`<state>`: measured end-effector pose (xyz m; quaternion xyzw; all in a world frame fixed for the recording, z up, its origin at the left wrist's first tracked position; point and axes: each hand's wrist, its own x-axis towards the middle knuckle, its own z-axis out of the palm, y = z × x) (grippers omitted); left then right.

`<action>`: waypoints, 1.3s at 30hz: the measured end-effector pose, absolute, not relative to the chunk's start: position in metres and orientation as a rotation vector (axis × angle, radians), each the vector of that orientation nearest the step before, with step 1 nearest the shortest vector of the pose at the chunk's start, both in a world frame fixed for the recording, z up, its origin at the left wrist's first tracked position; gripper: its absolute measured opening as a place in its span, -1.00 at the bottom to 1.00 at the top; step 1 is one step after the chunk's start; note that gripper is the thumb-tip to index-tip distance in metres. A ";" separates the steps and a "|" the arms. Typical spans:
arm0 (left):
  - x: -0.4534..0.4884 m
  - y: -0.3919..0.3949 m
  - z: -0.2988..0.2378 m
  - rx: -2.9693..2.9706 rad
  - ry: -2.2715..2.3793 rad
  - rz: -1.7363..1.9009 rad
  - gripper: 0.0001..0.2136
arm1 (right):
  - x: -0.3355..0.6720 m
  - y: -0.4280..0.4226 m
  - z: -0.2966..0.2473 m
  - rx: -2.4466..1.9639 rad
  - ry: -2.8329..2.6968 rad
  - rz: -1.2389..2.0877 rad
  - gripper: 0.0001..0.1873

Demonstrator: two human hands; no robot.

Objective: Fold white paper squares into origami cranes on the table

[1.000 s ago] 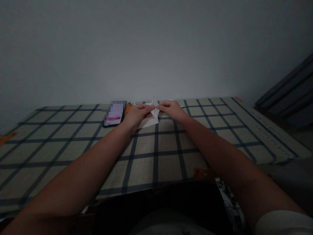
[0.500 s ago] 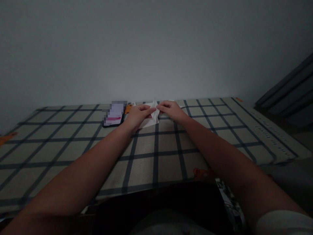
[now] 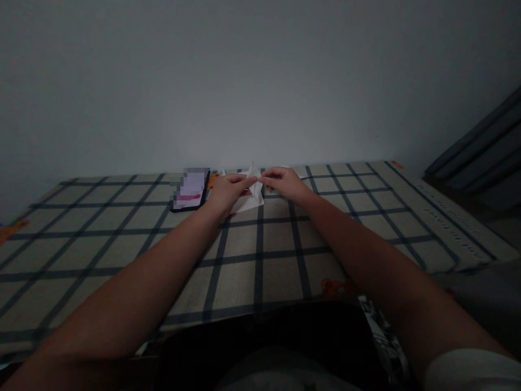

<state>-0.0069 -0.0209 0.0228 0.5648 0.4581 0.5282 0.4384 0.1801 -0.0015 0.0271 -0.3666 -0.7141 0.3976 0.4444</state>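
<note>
A small folded white paper [image 3: 253,195] rests on the checked cloth [image 3: 260,255] near the far wall. My left hand [image 3: 228,191] pinches its left side with the fingers closed on it. From the other side, my right hand [image 3: 285,183] pinches the paper's raised tip. Both arms stretch forward across the cloth, and the fingertips nearly meet over the paper.
A phone [image 3: 190,189] with a lit screen lies just left of my left hand. A plain wall rises behind the cloth's far edge. Dark slanted panels [image 3: 480,157] stand at the right. Something dark lies in my lap at the near edge.
The paper's upright tip has dropped a little lower and shifted slightly left between my fingertips. Both hands stay in nearly the same place.
</note>
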 end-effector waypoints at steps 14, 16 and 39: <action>-0.007 -0.022 0.023 1.453 1.217 1.310 -0.66 | 0.177 -0.003 0.026 -0.898 -1.775 0.983 -0.74; -0.007 -0.022 0.023 1.467 1.226 1.303 -0.66 | 0.178 0.000 0.024 -0.886 -1.775 1.007 -0.73; -0.005 -0.028 0.023 1.579 1.269 1.110 -0.65 | 0.178 -0.002 0.028 -0.893 -1.683 0.853 -0.75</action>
